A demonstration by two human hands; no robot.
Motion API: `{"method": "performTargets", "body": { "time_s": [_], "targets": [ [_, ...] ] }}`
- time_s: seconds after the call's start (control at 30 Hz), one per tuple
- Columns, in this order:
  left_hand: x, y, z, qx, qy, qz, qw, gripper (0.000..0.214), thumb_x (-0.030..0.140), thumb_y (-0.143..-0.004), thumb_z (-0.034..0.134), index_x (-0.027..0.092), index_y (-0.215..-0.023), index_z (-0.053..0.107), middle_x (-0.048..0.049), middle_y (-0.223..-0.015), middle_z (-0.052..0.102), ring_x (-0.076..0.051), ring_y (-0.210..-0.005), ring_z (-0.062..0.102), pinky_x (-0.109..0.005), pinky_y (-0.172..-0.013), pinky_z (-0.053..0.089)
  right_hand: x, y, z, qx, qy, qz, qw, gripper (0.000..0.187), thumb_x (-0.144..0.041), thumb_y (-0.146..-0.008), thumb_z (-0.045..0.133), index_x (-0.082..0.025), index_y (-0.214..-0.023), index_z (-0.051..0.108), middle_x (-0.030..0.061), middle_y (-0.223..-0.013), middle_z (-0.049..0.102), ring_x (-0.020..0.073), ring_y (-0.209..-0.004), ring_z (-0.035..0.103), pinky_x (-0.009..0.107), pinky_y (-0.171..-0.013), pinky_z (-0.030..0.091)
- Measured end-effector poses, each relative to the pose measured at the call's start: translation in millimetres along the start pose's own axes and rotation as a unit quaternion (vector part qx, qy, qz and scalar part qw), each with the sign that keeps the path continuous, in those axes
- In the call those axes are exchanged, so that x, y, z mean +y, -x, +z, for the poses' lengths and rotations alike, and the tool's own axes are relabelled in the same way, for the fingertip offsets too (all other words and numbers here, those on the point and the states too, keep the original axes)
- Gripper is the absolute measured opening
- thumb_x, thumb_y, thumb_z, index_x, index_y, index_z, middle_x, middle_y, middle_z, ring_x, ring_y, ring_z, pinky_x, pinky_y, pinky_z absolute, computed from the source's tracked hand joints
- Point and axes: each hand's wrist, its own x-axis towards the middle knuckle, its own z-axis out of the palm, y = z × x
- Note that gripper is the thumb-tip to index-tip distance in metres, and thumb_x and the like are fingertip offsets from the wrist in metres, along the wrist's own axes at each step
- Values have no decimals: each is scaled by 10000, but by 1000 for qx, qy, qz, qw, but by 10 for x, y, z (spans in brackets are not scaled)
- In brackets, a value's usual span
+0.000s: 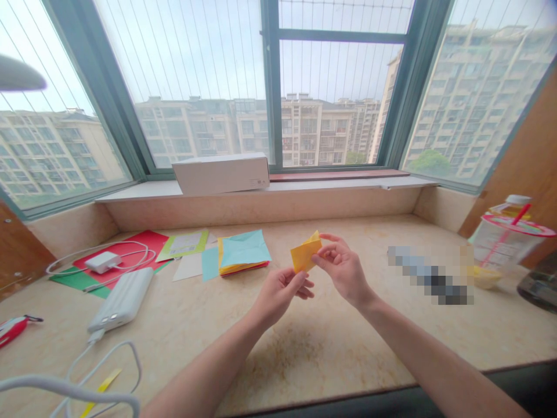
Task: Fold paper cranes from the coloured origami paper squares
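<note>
A small folded piece of yellow paper [303,254] is held up above the counter between my two hands. My left hand [285,292] pinches its lower edge between thumb and fingers. At its right side, my right hand [342,264] grips it with thumb and fingertips. A pointed fold sticks up at the paper's top right corner. Left of my hands, a stack of coloured paper [244,252] lies on the counter, light blue on top with yellow and red sheets below.
On the left lie a white power bank [122,299], a white charger [103,262] with cables, and red paper [145,241]. A long white box [221,174] sits on the window ledge. To the right stands a lidded cup with a straw [500,244], beside a blurred-out object [429,276].
</note>
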Motion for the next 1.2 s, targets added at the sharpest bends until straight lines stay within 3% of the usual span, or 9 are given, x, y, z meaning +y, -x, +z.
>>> {"method": "performTargets", "body": {
  "time_s": [0.23,0.33,0.47,0.63,0.77,0.9,1.0,1.1,1.2],
  "targets": [
    [20,-6,13,29,45,-21,998,392,507,-819,664,116,-795,648,-114,-730,733,-213,-616,706,-297,-582,511,25,-41,-19,51,-95,108,988,397,-432,-764,743,-206,-1065,615,87,-1116,677,191,-848,693,375,-820,576],
    [39,-11,-3,53,81,-25,995,390,499,-808,683,110,-808,657,-105,-738,728,-191,-612,694,-283,-583,501,30,-38,-40,-6,-108,149,983,447,-513,-802,685,-189,-1106,636,91,-1033,717,200,-863,702,375,-826,567],
    [33,-20,-25,40,96,-34,994,399,501,-792,699,105,-821,670,-103,-747,727,-183,-609,689,-280,-584,494,1,9,-7,-159,-57,154,974,414,-533,-805,673,-190,-1033,718,77,-948,752,216,-895,693,373,-838,538],
    [0,-28,-2,9,73,-46,996,402,508,-780,704,111,-797,644,-106,-719,725,-195,-589,690,-281,-562,483,-48,34,41,-85,-57,144,984,343,-507,-820,664,-189,-880,779,63,-841,766,221,-792,700,396,-845,524],
    [-6,-35,12,19,46,-38,998,398,506,-794,687,112,-793,638,-101,-711,717,-192,-574,688,-270,-544,477,-38,27,40,-65,-66,144,985,347,-500,-831,648,-185,-868,786,75,-839,771,236,-783,709,417,-852,519],
    [7,-53,-25,89,26,3,996,383,497,-812,663,115,-829,638,-86,-770,710,-168,-552,677,-261,-531,482,-3,14,16,-101,-44,158,981,361,-516,-821,649,-185,-883,780,84,-859,776,228,-814,718,396,-847,515],
    [10,-84,-97,155,9,40,987,381,509,-813,646,129,-812,617,-69,-783,699,-148,-522,660,-250,-504,480,-10,28,-14,-174,28,195,965,439,-555,-850,591,-163,-764,768,87,-730,763,208,-676,711,341,-691,527],
    [-15,-111,-188,191,-43,43,980,380,514,-823,616,141,-752,591,-35,-684,662,-116,-438,599,-221,-426,431,-49,54,-50,-173,145,141,964,563,-577,-897,500,-169,-557,688,49,-504,663,165,-459,604,291,-509,458],
    [-60,-110,-233,159,-150,34,975,344,456,-854,574,147,-704,579,-19,-620,637,-102,-422,570,-196,-404,403,-65,45,-93,-84,229,-19,970,417,-509,-895,557,-185,-689,721,58,-680,716,199,-654,658,325,-661,503]
  ]
}}
